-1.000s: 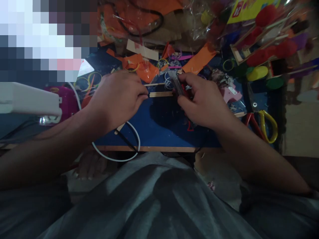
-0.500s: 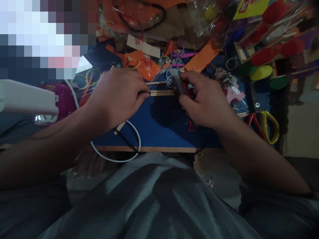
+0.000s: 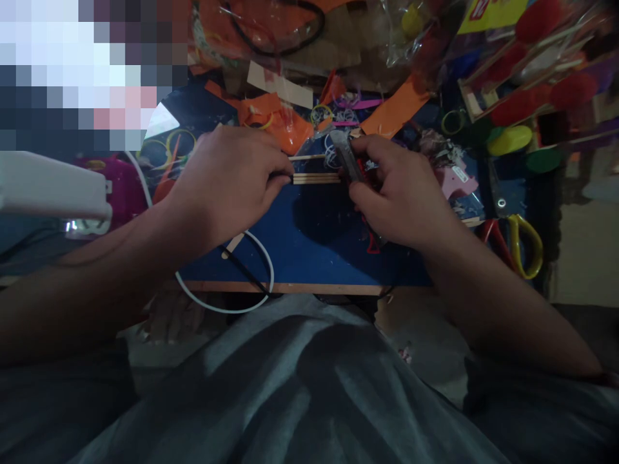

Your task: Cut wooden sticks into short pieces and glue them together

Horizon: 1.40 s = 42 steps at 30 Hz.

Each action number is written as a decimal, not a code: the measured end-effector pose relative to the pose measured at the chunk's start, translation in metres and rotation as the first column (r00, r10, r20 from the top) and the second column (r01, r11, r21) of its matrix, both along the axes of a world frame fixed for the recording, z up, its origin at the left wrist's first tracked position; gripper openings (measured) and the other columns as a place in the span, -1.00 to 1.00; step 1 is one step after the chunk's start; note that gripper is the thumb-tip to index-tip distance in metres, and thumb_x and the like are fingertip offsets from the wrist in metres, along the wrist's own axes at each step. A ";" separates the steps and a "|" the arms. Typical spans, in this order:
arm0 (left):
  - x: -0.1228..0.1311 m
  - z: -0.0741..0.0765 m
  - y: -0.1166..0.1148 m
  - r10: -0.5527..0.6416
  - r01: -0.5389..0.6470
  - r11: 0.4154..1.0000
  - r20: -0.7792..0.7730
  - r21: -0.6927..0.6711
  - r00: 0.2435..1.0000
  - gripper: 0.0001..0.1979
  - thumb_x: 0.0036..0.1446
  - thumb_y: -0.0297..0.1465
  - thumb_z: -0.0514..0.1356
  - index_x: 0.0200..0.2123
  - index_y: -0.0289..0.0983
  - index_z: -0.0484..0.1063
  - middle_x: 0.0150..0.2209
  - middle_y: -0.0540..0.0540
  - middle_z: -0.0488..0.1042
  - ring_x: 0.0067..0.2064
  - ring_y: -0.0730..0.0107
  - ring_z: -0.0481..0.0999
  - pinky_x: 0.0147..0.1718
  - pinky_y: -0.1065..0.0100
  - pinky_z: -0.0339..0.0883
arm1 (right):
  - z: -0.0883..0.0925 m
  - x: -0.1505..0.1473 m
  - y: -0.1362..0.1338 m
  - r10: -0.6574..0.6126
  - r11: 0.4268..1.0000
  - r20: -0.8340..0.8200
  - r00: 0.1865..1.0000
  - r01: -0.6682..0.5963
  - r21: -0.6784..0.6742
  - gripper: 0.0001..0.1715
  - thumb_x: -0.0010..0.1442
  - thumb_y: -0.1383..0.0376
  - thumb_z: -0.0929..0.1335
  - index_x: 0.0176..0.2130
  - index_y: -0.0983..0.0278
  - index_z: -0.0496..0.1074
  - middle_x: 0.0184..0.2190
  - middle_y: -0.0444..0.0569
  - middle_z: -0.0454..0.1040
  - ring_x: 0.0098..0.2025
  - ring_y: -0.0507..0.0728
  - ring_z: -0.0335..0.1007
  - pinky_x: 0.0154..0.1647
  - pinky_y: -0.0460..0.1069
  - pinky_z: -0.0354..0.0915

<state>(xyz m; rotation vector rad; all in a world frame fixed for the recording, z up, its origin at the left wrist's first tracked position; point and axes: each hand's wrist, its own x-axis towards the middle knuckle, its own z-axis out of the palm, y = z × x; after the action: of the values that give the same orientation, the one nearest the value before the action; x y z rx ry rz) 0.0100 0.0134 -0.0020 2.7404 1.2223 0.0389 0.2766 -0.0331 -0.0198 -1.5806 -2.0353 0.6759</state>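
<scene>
Thin wooden sticks lie side by side, spanning the gap between my two hands. My left hand pinches their left ends between thumb and fingers. In my right hand is a box cutter, its grey end pointing up and away and a red part showing below the fingers. The sticks' right ends reach to my right fingers, where hand and cutter hide them, so I cannot tell whether the blade touches. Just behind them rests another single stick.
Orange paper scraps and plastic bits litter the back of the blue table. Scissors with red and yellow handles lie right. A white cable loops over the front edge, beside a flat wooden stick. A white device stands left.
The view has shifted very slightly. Both hands keep nearly the same pose, with the sticks and the box cutter still held.
</scene>
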 end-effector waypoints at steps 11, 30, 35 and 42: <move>-0.002 -0.002 0.000 -0.008 0.007 1.000 0.042 0.025 0.999 -0.71 0.51 -0.29 0.17 -0.04 -0.11 0.75 -0.02 -0.11 0.78 0.05 0.01 0.75 -0.07 0.04 0.58 | -0.002 0.001 -0.001 0.006 1.000 0.032 0.999 -0.007 0.023 -0.66 0.36 0.26 0.41 0.10 0.01 0.57 -0.03 0.01 0.76 0.04 0.44 0.71 0.12 0.36 0.62; 0.015 -0.007 -0.025 -0.292 0.270 0.950 0.143 0.154 0.946 -0.56 0.60 -0.40 0.04 0.34 -0.32 0.57 0.33 -0.30 0.65 0.40 -0.09 0.63 0.39 -0.11 0.57 | 0.004 0.015 0.002 0.054 0.993 0.082 0.995 -0.062 0.103 -0.49 0.29 0.38 0.34 0.19 0.27 0.57 0.17 0.19 0.71 0.23 0.40 0.67 0.34 0.34 0.55; 0.020 -0.007 -0.035 -0.335 0.327 0.939 0.080 0.103 0.939 -0.51 0.63 -0.38 0.04 0.45 -0.37 0.48 0.51 -0.35 0.51 0.58 -0.09 0.45 0.59 -0.12 0.38 | 0.020 0.018 -0.003 0.080 0.993 0.220 0.972 -0.096 0.062 -0.48 0.26 0.44 0.34 0.17 0.29 0.59 0.07 0.22 0.69 0.18 0.47 0.65 0.27 0.37 0.56; 0.023 -0.009 -0.031 -0.329 0.326 0.944 0.053 0.058 0.943 -0.49 0.59 -0.37 0.12 0.47 -0.42 0.50 0.45 -0.41 0.56 0.48 -0.18 0.57 0.50 -0.16 0.47 | 0.017 0.013 -0.024 0.082 0.997 0.286 0.955 -0.082 -0.013 -0.24 0.38 0.39 0.27 0.48 0.45 0.43 0.34 0.36 0.59 0.38 0.54 0.56 0.49 0.50 0.41</move>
<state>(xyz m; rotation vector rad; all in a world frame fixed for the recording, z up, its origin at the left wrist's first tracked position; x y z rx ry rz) 0.0333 -0.0175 -0.0108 2.9213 0.7451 0.1184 0.2898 -0.0570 -0.0026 -1.6837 -2.3192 0.4990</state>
